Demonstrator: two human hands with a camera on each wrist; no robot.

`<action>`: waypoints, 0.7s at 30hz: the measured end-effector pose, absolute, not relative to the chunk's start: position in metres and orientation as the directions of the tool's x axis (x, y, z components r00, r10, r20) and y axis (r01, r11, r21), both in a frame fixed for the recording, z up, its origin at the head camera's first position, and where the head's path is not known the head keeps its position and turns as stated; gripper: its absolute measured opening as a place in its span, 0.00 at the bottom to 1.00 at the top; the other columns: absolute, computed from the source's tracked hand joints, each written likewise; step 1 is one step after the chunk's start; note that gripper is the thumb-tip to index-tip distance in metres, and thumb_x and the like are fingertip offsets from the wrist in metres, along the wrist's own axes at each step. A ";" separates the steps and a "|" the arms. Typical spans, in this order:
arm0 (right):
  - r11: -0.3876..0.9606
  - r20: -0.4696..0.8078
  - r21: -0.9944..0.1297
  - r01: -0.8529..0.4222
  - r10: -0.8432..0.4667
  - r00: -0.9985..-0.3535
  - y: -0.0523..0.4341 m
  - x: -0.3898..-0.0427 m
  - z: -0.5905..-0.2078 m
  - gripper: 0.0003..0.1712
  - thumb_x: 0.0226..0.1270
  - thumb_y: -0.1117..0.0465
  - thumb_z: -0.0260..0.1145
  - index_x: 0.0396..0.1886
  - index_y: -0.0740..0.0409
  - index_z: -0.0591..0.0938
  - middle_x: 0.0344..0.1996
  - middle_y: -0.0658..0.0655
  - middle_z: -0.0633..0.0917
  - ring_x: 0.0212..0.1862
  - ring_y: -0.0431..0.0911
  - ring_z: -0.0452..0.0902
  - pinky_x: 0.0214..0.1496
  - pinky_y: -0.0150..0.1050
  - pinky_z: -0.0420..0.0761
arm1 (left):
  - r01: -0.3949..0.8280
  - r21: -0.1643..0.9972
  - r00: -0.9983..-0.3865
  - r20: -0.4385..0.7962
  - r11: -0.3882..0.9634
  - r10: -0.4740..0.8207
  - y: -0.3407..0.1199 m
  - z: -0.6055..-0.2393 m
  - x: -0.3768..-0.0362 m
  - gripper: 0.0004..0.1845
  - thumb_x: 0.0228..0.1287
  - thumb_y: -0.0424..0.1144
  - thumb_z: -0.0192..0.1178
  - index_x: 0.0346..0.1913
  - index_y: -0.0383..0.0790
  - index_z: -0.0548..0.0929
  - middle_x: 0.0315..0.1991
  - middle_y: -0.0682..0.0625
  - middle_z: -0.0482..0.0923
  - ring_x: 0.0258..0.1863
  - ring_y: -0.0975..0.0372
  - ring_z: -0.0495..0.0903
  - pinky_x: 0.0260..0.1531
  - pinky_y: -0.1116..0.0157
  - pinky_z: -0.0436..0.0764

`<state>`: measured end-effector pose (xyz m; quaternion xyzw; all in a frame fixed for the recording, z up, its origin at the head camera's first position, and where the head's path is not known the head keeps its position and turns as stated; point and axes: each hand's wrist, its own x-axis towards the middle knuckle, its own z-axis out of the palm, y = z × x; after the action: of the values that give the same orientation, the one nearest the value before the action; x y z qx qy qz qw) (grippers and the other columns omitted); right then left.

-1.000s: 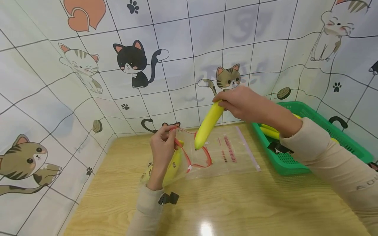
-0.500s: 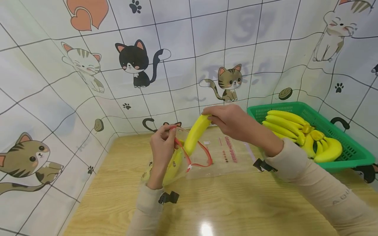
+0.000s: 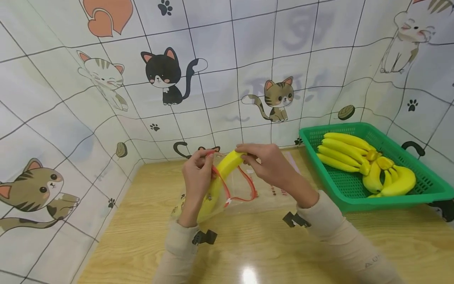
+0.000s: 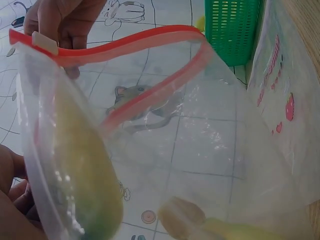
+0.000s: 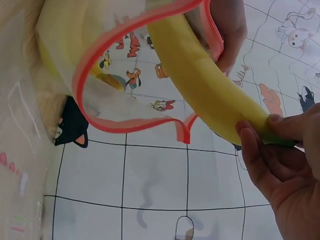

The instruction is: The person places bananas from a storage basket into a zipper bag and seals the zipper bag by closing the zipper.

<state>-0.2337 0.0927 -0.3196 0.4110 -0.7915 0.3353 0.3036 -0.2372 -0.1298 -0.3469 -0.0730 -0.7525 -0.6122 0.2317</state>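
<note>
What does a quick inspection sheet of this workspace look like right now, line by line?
Surface: wooden table, glossy, with a light glare.
Job's things: clear zip bag with red seal, mouth held open; banana partly inside it; another banana already inside.
Clutter: green basket holding a bunch of bananas.
Hands: left hand pinches the bag's rim; right hand grips the banana's end.
Cables: nothing seen.
Surroundings: cat-print tiled backdrop.

A yellow banana [image 3: 222, 170] slants halfway through the red-rimmed mouth of a clear zip bag [image 3: 241, 189], stem end up. Another banana [image 3: 207, 201] lies inside the bag already.
</note>
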 end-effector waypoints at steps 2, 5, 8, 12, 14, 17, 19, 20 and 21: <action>0.437 0.766 -0.287 -0.853 -0.430 -0.478 0.088 -0.235 -0.326 0.15 0.65 0.73 0.71 0.51 0.66 0.88 0.50 0.62 0.89 0.37 0.44 0.89 0.37 0.32 0.87 | 0.382 0.894 -0.887 0.426 0.234 -0.176 -0.130 -0.347 -0.238 0.08 0.74 0.35 0.62 0.48 0.38 0.89 0.17 0.51 0.78 0.10 0.65 0.72 0.14 0.73 0.73; 0.436 0.781 -0.293 -0.851 -0.404 -0.476 0.081 -0.236 -0.335 0.12 0.64 0.74 0.72 0.47 0.65 0.89 0.45 0.59 0.85 0.36 0.43 0.84 0.36 0.31 0.86 | 0.367 0.903 -0.894 0.409 0.221 -0.184 -0.129 -0.346 -0.238 0.09 0.74 0.35 0.63 0.49 0.37 0.89 0.17 0.51 0.78 0.09 0.64 0.72 0.13 0.73 0.74; 0.420 0.796 -0.320 -0.849 -0.367 -0.481 0.073 -0.237 -0.342 0.10 0.63 0.74 0.73 0.43 0.65 0.91 0.38 0.57 0.79 0.34 0.42 0.83 0.33 0.29 0.84 | 0.360 0.910 -0.899 0.397 0.205 -0.186 -0.129 -0.345 -0.238 0.10 0.73 0.35 0.63 0.50 0.35 0.88 0.17 0.51 0.79 0.09 0.64 0.73 0.12 0.73 0.75; 0.385 0.802 -0.367 -0.847 -0.330 -0.498 0.060 -0.239 -0.351 0.08 0.62 0.75 0.73 0.40 0.64 0.91 0.32 0.54 0.77 0.32 0.41 0.84 0.31 0.26 0.81 | 0.372 0.908 -0.895 0.406 0.193 -0.183 -0.130 -0.346 -0.239 0.08 0.73 0.35 0.63 0.48 0.36 0.89 0.18 0.50 0.80 0.09 0.64 0.75 0.12 0.71 0.77; 0.380 0.804 -0.382 -0.842 -0.313 -0.506 0.054 -0.240 -0.357 0.08 0.62 0.75 0.73 0.38 0.63 0.92 0.30 0.53 0.78 0.30 0.41 0.82 0.29 0.27 0.79 | 0.385 0.901 -0.890 0.419 0.198 -0.179 -0.131 -0.347 -0.239 0.08 0.73 0.35 0.62 0.47 0.37 0.89 0.17 0.50 0.80 0.09 0.64 0.75 0.12 0.71 0.77; 0.376 0.807 -0.396 -0.838 -0.292 -0.513 0.046 -0.243 -0.366 0.06 0.61 0.73 0.75 0.36 0.62 0.93 0.29 0.53 0.79 0.28 0.41 0.79 0.27 0.28 0.78 | 0.408 0.891 -0.882 0.441 0.199 -0.166 -0.131 -0.348 -0.239 0.08 0.74 0.35 0.62 0.47 0.36 0.89 0.17 0.50 0.79 0.09 0.64 0.76 0.12 0.71 0.76; 0.386 0.807 -0.393 -0.835 -0.290 -0.514 0.042 -0.245 -0.370 0.05 0.60 0.72 0.76 0.34 0.61 0.93 0.28 0.53 0.81 0.27 0.42 0.79 0.28 0.28 0.79 | 0.418 0.888 -0.879 0.449 0.193 -0.160 -0.131 -0.348 -0.239 0.08 0.74 0.35 0.62 0.47 0.36 0.89 0.16 0.51 0.79 0.09 0.65 0.76 0.12 0.71 0.76; 0.395 0.804 -0.393 -0.831 -0.292 -0.519 0.040 -0.246 -0.372 0.04 0.60 0.71 0.76 0.34 0.61 0.93 0.28 0.54 0.81 0.27 0.42 0.79 0.29 0.28 0.80 | 0.423 0.886 -0.878 0.452 0.190 -0.157 -0.131 -0.348 -0.239 0.08 0.74 0.35 0.62 0.47 0.36 0.89 0.16 0.51 0.79 0.09 0.64 0.76 0.12 0.71 0.76; 0.407 0.801 -0.390 -0.826 -0.293 -0.522 0.039 -0.246 -0.374 0.04 0.59 0.71 0.77 0.34 0.61 0.93 0.28 0.54 0.81 0.27 0.42 0.79 0.30 0.28 0.81 | 0.426 0.885 -0.877 0.455 0.189 -0.154 -0.131 -0.349 -0.239 0.09 0.74 0.35 0.62 0.47 0.35 0.88 0.16 0.51 0.79 0.09 0.65 0.76 0.12 0.71 0.76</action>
<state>-0.2464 0.0386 -0.3737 0.3624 -0.7720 0.4064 0.3279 -0.2386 -0.1312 -0.3487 -0.0925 -0.7358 -0.6302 0.2299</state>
